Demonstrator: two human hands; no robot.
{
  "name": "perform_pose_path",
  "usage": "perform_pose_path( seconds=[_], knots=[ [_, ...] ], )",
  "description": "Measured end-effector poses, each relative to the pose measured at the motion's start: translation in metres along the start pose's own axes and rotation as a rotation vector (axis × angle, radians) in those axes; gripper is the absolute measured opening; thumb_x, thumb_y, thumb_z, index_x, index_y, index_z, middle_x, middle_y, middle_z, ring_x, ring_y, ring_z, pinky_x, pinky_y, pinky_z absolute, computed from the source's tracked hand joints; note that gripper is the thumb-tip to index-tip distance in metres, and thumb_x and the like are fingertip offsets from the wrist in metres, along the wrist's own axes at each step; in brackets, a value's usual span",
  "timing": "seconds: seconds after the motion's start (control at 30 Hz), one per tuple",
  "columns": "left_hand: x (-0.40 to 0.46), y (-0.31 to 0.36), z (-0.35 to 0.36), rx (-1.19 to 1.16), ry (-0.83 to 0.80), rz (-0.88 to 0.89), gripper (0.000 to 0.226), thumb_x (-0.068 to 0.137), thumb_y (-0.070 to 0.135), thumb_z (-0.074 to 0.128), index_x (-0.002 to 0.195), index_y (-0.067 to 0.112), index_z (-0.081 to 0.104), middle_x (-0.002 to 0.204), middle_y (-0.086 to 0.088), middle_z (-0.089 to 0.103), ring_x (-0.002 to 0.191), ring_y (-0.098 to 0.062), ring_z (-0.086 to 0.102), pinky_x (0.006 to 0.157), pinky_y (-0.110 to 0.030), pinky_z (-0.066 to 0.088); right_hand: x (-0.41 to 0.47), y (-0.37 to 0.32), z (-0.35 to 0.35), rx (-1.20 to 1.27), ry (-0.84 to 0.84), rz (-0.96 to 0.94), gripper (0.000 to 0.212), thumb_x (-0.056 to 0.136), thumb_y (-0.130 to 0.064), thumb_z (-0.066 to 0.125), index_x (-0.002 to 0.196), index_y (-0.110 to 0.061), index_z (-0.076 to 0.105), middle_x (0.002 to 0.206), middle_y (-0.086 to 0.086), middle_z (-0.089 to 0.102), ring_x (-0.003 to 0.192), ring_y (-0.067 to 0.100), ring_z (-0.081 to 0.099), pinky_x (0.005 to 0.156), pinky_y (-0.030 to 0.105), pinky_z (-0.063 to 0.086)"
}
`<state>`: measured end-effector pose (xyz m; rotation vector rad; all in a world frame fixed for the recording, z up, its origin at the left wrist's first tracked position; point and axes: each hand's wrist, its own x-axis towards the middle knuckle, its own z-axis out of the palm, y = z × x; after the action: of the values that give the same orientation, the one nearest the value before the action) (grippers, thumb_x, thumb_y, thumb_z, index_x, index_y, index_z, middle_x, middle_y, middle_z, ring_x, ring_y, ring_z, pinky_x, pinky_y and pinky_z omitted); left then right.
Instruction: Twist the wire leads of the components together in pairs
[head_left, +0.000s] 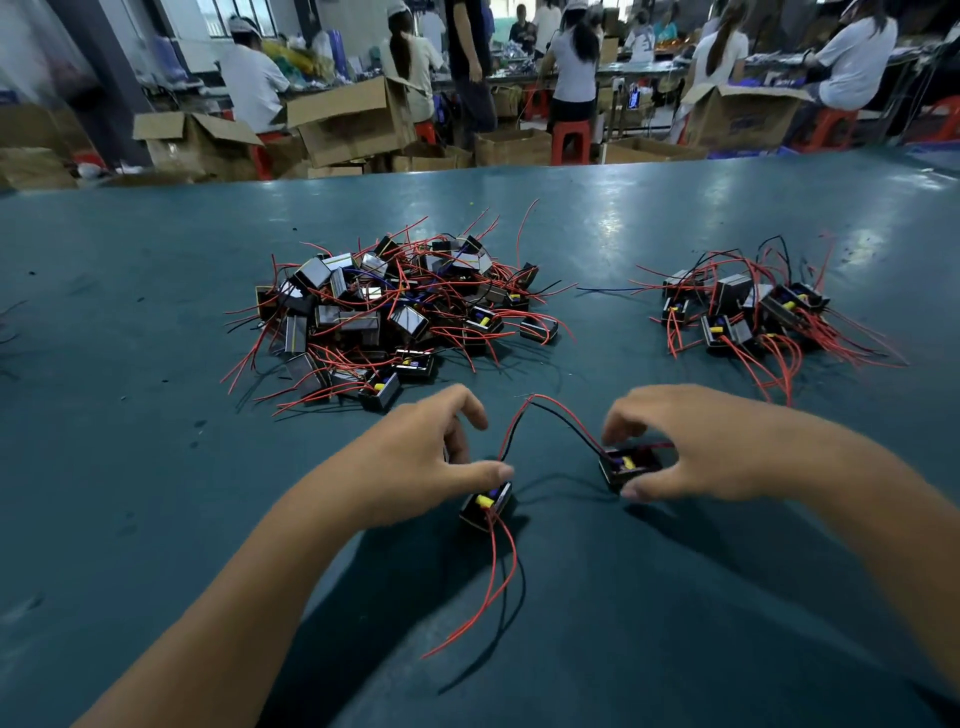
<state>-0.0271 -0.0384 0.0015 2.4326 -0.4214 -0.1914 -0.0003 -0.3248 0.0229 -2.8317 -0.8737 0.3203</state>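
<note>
Holding one small black component in each hand, low in the centre of the frame over the teal table (675, 218). Left hand (415, 462) sits on top of the left component (485, 506), thumb stretched along its upper edge, fingers curled down behind it; whether those fingers pinch the body or a lead is hidden. Right hand (691, 447) clamps the right component (629, 466), thumb on the near edge, fingers bent over the far edge. A red and a black lead arch between the two parts and meet at a joined tip (530, 397) at centre frame; how tightly that joint is twisted cannot be told. Loose red and black leads (493, 582) trail from the left component toward the bottom of the frame. Large unsorted pile (400, 306) at centre left; smaller pile (748, 312) at right, probably finished pairs. Risks, as judged: pulling the two bodies apart would load the joint and could unwind it if the twist is short. The trailing leads could snag the arching pair when the set is moved, or catch stray wires at the near edge of the large pile. Dragging toward the right pile may tangle this pair with others there.
</note>
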Motion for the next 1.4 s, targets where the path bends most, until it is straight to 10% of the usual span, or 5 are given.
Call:
perform_pose_path(
  seconds=[0.23,0.47,0.97,1.4],
  knots=[
    [0.007,0.017,0.032,-0.213,0.055,-0.063,0.025,0.092,0.024,0.069,0.107,0.019,0.05,0.064,0.001,0.07,0.046,-0.011,0.061,0.045,-0.018,0.041,0.016,-0.033,0.022,0.173,0.233,0.198,0.041,0.083,-0.065,0.062,0.085,-0.025,0.06,0.08,-0.009,0.064,0.077,0.011,0.06,0.07,0.032,0.051],
    [0.007,0.027,0.043,-0.542,-0.036,-0.088,0.027,0.089,-0.011,0.034,0.1,0.009,0.048,0.07,-0.007,0.07,0.052,-0.021,0.063,0.048,-0.026,0.049,0.011,-0.059,0.035,-0.124,0.137,0.258,0.067,0.076,-0.081,0.047,0.11,-0.024,0.048,0.109,-0.003,0.055,0.103,0.024,0.058,0.077,0.037,0.044],
    [0.009,0.02,0.05,-0.165,0.228,-0.024,0.029,0.098,0.009,0.041,0.119,0.023,0.054,0.075,0.017,0.069,0.062,-0.004,0.063,0.055,-0.014,0.045,0.019,0.043,-0.053,-0.145,0.433,0.539,0.044,0.083,-0.055,0.058,0.086,-0.011,0.052,0.084,0.008,0.061,0.078,0.029,0.058,0.063,0.034,0.044],
    [0.013,0.016,0.052,-0.121,0.237,0.04,0.029,0.098,0.01,0.042,0.115,0.031,0.054,0.082,0.019,0.067,0.066,-0.006,0.062,0.061,-0.02,0.05,0.077,0.152,-0.041,-0.382,0.468,0.791,0.064,0.084,-0.056,0.067,0.127,-0.011,0.05,0.129,0.018,0.055,0.121,0.038,0.05,0.098,0.046,0.044]
  ],
)
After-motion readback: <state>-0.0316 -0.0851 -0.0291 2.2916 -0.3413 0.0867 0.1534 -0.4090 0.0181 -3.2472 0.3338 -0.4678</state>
